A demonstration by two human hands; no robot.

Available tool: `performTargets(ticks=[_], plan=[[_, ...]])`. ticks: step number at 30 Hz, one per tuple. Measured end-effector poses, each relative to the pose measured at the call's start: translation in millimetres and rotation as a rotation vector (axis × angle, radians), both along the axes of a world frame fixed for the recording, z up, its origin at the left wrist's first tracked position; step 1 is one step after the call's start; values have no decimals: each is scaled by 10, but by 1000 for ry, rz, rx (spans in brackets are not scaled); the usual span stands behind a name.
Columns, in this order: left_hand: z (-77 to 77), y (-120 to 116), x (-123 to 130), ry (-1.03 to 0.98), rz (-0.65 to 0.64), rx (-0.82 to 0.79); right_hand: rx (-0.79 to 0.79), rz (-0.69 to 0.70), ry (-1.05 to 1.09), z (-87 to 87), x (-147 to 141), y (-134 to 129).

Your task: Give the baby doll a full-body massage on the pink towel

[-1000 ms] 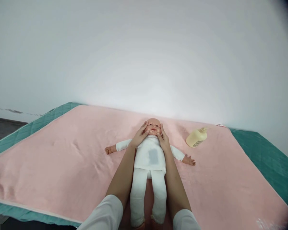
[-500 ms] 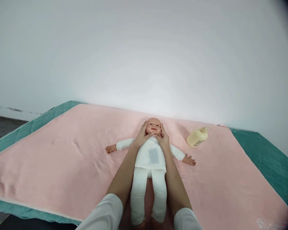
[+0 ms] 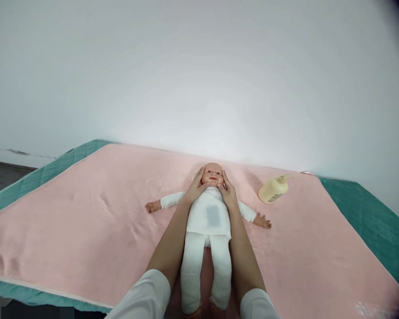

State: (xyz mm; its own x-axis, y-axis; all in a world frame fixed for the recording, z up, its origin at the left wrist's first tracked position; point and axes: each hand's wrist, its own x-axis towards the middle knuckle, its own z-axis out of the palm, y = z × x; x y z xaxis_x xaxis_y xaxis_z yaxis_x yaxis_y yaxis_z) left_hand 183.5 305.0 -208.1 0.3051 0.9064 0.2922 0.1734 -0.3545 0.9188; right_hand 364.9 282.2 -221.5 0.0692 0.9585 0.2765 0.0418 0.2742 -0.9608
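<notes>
Doll (image 3: 204,212): there it lies on its back at 6 o'clock, head toward 12, arms spread to 9 and 3.
Left hand (image 3: 195,190): at 8 o'clock of the doll's head, half curled, your fingers along the cheek, thumb by the chin.
Right hand (image 3: 228,194): at 4 o'clock, the same cupped shape; between them, your two hands have hold of the head.
Progress: the hold is made and you look mid-job; neither hand is off yet, and how much remains doesn't show.
Bottle (image 3: 271,191): just past 3 o'clock from the doll's head, pump on top, apart from your hands.
Blanket (image 3: 86,212): pink, lightly wrinkled, under doll and bottle.
Pad (image 3: 362,210): green, peeking out at 8, 9 and past 3.
Room: pale wall (image 3: 199,79) across 12, scuffed low at 9; dark floor (image 3: 5,178) there too.
</notes>
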Motion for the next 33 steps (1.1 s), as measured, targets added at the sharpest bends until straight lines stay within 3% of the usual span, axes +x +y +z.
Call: performTargets(ticks=[9,15,23,33], plan=[[0,1,-44,24,-17,-20,35,0,-13,43,22,-39],[-36,-25,11,-71,3,-39,7,-7,80,63,-67,-42],[-88,24,60,-108,6,-14,-21,-122,158,61,-165,-25],[-77,47,39,-65,33,-20,-6,-110,79,51,-105,-9]])
